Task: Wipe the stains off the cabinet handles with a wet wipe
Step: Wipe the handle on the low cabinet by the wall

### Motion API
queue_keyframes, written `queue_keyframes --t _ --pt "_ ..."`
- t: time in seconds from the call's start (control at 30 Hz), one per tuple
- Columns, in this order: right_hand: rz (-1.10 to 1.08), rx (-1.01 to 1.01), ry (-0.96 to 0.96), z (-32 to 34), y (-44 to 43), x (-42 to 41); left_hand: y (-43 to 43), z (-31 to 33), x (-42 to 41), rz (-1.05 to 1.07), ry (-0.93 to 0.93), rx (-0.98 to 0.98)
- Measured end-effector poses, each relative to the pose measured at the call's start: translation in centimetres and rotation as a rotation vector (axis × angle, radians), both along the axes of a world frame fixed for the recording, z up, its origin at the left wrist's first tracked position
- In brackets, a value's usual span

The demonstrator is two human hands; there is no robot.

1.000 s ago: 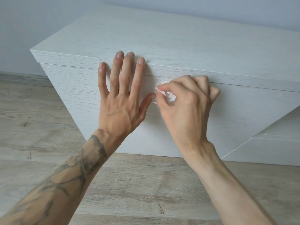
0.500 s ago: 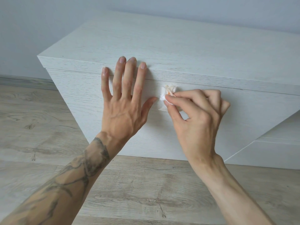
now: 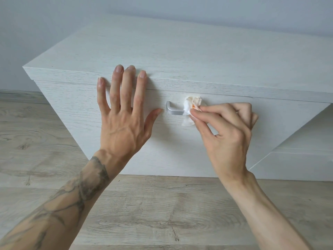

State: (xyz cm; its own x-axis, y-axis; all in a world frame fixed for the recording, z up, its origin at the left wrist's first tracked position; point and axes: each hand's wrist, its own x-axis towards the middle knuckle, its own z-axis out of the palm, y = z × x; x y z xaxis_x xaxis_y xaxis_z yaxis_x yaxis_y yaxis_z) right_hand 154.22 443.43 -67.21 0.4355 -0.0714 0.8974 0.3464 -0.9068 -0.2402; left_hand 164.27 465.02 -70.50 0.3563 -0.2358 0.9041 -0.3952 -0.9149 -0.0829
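Observation:
A low white wood-grain cabinet [image 3: 180,56] stands before me. On its front panel is a silver handle [image 3: 172,110]; its left end shows, and its right part is wrapped by a crumpled white wet wipe [image 3: 191,105] with orange smears. My right hand [image 3: 227,134] pinches the wipe against the handle between thumb and fingers. My left hand [image 3: 124,112] lies flat on the cabinet front just left of the handle, fingers spread, fingertips at the top edge, holding nothing.
Grey-brown wood laminate floor [image 3: 153,210] runs under my arms and to the left. A pale wall [image 3: 54,24] rises behind the cabinet. A second white cabinet panel [image 3: 297,159] sits lower at the right.
My right hand has slid the wipe to the right along the handle, uncovering the handle's silver left end. My left hand has stayed flat on the cabinet front.

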Motion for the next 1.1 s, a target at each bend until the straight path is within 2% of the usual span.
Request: queue_keyframes --t 0.1,0.27,0.53,0.97,1.1 --pt "-0.056 0.065 -0.007 -0.6 -2.8 -1.0 0.0 0.0 0.0 -0.004 0.012 -0.002" --pt "-0.028 0.395 0.045 -1.0 -3.5 -1.7 -0.1 0.0 -0.1 -0.006 0.015 -0.003" --pt "0.036 0.545 0.136 -0.9 -0.9 -1.7 -0.2 0.2 -0.4 -0.016 0.037 -0.013" --pt "0.063 0.495 0.127 -0.9 -1.4 -1.7 -0.1 0.3 -0.5 -0.009 0.055 -0.013" --pt "-0.012 0.323 0.066 -0.9 -1.1 -1.7 -0.2 0.2 -0.4 -0.012 0.049 -0.014"
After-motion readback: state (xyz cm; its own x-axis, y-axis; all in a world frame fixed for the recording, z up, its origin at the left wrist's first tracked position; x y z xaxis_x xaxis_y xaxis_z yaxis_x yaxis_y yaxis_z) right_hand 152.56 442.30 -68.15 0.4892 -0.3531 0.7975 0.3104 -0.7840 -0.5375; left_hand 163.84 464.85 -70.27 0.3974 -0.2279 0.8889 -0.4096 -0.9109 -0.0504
